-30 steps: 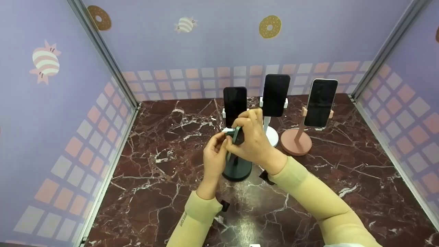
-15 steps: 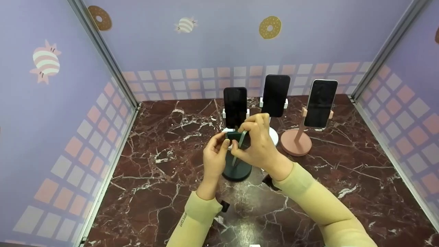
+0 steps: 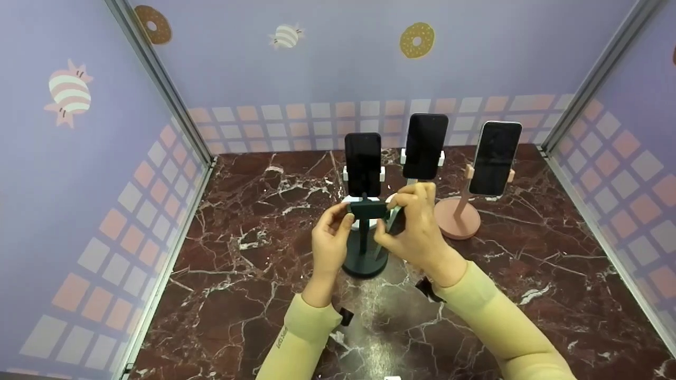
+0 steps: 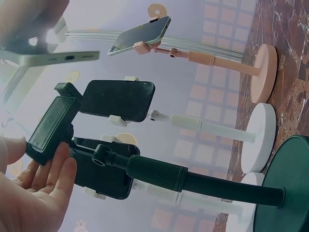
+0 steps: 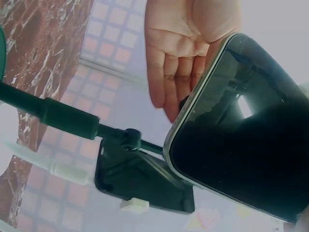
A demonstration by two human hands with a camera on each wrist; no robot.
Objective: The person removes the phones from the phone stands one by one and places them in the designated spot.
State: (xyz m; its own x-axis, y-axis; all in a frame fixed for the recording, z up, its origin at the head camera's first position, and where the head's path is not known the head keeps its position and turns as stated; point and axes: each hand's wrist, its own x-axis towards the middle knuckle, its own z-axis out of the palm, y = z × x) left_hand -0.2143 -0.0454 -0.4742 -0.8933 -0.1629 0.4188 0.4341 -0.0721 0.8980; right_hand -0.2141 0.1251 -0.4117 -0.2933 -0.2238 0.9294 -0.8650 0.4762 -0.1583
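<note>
My left hand (image 3: pixel 328 237) holds the clamp head of the dark green phone stand (image 3: pixel 364 248), thumb and fingers (image 4: pixel 57 164) curled lightly around its left end, and the clamp itself carries no phone. My right hand (image 3: pixel 417 232) grips a pale green phone (image 3: pixel 392 219) just to the right of that clamp, fingers (image 3: pixel 409 199) wrapped over its upper edge; the right wrist view shows its dark screen (image 5: pixel 251 145) tilted close beside the cradle. The stand's round base sits on the marble worktop (image 3: pixel 237 295). Behind it stand two white stands (image 3: pixel 422 208) and a pink stand (image 3: pixel 457 216), each carrying a dark-screened phone upright.
</note>
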